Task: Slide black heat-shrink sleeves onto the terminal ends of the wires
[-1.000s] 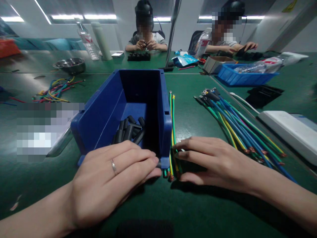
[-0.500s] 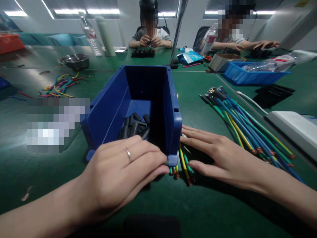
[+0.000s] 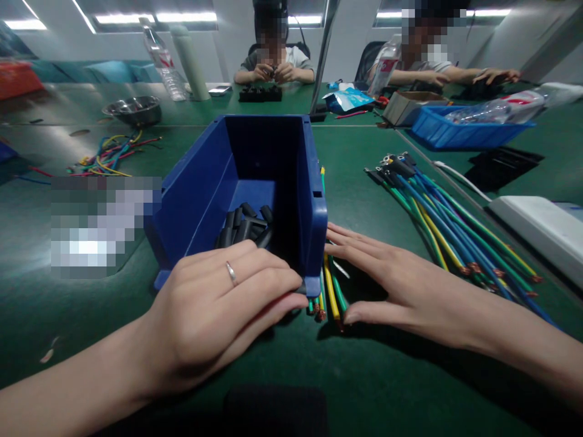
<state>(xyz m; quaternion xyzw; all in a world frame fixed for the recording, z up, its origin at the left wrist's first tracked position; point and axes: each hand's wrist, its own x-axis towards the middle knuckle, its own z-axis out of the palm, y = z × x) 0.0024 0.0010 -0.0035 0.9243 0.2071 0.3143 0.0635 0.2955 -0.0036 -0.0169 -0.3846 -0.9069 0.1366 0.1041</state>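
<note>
A blue plastic bin (image 3: 200,194) stands in front of me, with several short black tubes (image 3: 246,226) on its floor. My left hand (image 3: 218,309), a ring on one finger, lies curled over the bin's low front lip, and its fingertips pinch a black tube there. My right hand (image 3: 401,285) lies flat with fingers stretched out beside the bin's right wall. It rests on a few green and yellow wires (image 3: 330,291) whose copper ends show between my two hands.
A large bundle of blue, green and yellow wires (image 3: 446,224) lies to the right, beside a white power strip (image 3: 542,233). Loose coloured wires (image 3: 107,155) and a steel bowl (image 3: 132,110) sit at the left. A blue tray (image 3: 460,135) stands at the back right. Two people work across the table.
My right hand has opened flat and slid up against the bin's right wall, spreading the small wires. My left hand stays on the bin's front lip.
</note>
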